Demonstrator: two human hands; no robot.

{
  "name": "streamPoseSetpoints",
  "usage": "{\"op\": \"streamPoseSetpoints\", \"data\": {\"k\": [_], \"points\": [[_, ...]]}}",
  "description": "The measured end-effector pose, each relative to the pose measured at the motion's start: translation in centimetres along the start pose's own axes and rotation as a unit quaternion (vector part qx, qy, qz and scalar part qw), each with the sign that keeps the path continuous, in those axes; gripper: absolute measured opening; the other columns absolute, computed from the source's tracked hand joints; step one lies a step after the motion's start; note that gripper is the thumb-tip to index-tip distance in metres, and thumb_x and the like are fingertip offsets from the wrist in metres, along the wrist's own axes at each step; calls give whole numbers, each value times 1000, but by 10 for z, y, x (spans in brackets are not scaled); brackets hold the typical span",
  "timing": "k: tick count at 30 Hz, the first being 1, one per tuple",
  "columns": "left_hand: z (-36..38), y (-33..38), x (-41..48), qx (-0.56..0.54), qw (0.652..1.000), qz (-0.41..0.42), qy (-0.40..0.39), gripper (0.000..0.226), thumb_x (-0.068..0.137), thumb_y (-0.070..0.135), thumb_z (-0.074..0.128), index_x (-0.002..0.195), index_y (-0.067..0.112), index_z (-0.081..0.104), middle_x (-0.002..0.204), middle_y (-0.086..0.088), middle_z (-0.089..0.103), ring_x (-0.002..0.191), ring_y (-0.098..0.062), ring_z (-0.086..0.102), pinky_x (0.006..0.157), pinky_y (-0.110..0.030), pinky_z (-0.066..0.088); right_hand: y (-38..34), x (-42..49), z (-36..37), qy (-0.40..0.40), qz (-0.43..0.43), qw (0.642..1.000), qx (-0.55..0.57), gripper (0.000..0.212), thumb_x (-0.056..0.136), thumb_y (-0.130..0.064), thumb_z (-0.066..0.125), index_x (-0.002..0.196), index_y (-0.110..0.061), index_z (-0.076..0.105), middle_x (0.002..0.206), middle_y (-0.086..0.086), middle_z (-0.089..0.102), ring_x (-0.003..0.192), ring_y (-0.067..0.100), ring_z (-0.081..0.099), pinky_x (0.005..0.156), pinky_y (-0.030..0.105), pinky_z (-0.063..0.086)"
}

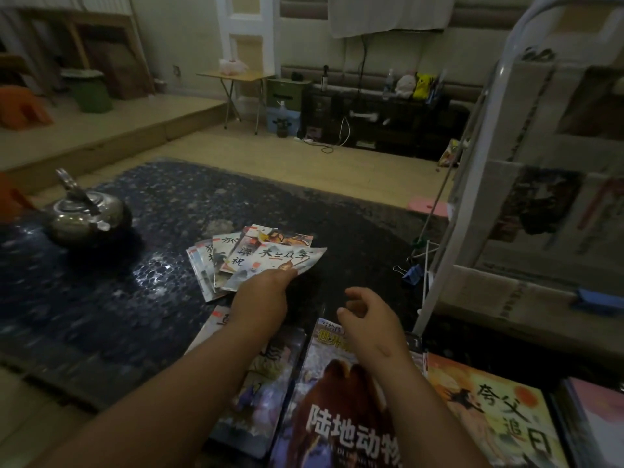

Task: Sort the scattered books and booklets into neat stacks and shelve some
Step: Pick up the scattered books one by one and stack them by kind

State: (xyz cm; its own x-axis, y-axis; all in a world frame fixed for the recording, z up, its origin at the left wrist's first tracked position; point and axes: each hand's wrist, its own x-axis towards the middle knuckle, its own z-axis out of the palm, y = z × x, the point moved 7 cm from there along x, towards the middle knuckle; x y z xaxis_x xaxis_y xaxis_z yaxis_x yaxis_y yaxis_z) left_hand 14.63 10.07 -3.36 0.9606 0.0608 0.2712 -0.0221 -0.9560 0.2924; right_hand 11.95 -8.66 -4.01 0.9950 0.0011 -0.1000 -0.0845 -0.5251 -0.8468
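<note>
Evidently, the sorting is judged to be about partway done. A fan of thin booklets [216, 265] is seen near the middle of the dark pebble-patterned worktop [101, 298]. It is overlapped loosely rather than squared, so this group can be taken as gathered but not yet neatened. Along the near edge, larger books are laid side by side: a dark-covered book [260, 400] partly hidden beneath the left forearm, a bear-cover book [337, 423] in the centre, an orange picture book [489, 410] to its right, and a further book [597, 427] cut off at the near right corner. Whether these are stacks or single volumes cannot be told. A white rack [434, 282] is stood off the right edge, with blurred printed covers on its shelves; how many were placed there for this task cannot be judged. Squaring of the fan and further shelving are judged to be left. The top booklet [290, 261] of the fan, titled in brush characters, is gripped at its near edge by the left hand [266, 295], with the fingers largely hidden beneath it. The right hand [368, 315] is held loosely curled over the far end of the bear-cover book, with nothing grasped. It is placed just beside the left hand and short of the fan.
</note>
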Motion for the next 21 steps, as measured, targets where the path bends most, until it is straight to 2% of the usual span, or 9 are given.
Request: {"op": "streamPoseSetpoints", "data": {"k": [2, 4, 6, 8, 12, 14, 16, 18, 21], "points": [[-17, 5, -12, -28, 998, 23, 47, 50, 90, 4, 53, 135, 24, 56, 126, -5, 64, 113, -25, 60, 94, -38, 49, -5, -1, 1, 3, 1, 999, 44, 38, 98, -35, 53, 136, -32, 50, 110, -10, 58, 98, 9, 57, 87, 35, 51], [-36, 15, -24, -56, 990, 74, 106, 45, 82, -3, 60, 123, 16, 67, 111, -10, 71, 98, -30, 68, 82, -40, 54, -10, -4, 6, 8, 7, 994, 113, 38, 100, -44, 47, 138, -38, 49, 124, -8, 58, 110, 13, 58, 95, 40, 50], [-52, 29, -37, -72, 975, 138, 161, 36, 79, 2, 60, 110, 12, 73, 98, -11, 74, 83, -30, 72, 72, -40, 58, -13, -6, 11, 3, 23, 986, 168, 39, 101, -45, 42, 139, -38, 48, 135, -6, 53, 119, 17, 56, 101, 44, 48], [-60, 42, -50, -86, 964, 190, 165, 33, 79, 10, 55, 105, 13, 75, 96, -8, 75, 81, -25, 72, 70, -38, 59, -13, -8, 16, 1, 48, 974, 223, 36, 103, -42, 39, 136, -34, 51, 130, -4, 55, 113, 19, 59, 100, 45, 50], [-65, 45, -67, -76, 951, 250, 168, 32, 85, 21, 50, 103, 15, 76, 98, -5, 75, 82, -20, 72, 72, -31, 58, -8, -4, 5, 64, 83, 975, 197, 8, 98, -29, 54, 97, -36, 58, 105, -3, 65, 93, 16, 65, 88, 44, 56], [-68, 46, -74, -68, 941, 282, 176, 31, 85, 21, 52, 105, 17, 76, 100, -3, 74, 84, -17, 71, 74, -27, 56, -4, -3, 4, 60, 109, 970, 211, 10, 95, -20, 59, 96, -30, 59, 102, 0, 65, 91, 17, 66, 83, 41, 58], [-70, 48, -77, -55, 934, 317, 155, 30, 85, 25, 52, 103, 21, 76, 96, 0, 75, 80, -15, 70, 68, -27, 55, 0, -6, 6, 46, 137, 960, 241, 13, 92, -10, 61, 99, -20, 62, 102, 3, 65, 89, 19, 66, 78, 37, 59], [-64, 46, -76, -8, 944, 322, 79, 30, 85, 40, 55, 101, 23, 74, 94, 3, 73, 78, -15, 69, 62, -28, 53, 2, -8, 0, 64, 142, 969, 194, 25, 89, -4, 59, 109, -20, 64, 105, 1, 60, 93, 17, 61, 83, 36, 56], [-54, 13, -62, 57, 982, 156, -93, 56, 82, 64, 55, 126, 30, 61, 120, 5, 64, 109, -16, 59, 86, -33, 46, 0, -12, -8, 89, 125, 981, 120, 33, 90, -2, 56, 116, -22, 63, 112, -2, 53, 100, 16, 53, 86, 35, 51]]}}
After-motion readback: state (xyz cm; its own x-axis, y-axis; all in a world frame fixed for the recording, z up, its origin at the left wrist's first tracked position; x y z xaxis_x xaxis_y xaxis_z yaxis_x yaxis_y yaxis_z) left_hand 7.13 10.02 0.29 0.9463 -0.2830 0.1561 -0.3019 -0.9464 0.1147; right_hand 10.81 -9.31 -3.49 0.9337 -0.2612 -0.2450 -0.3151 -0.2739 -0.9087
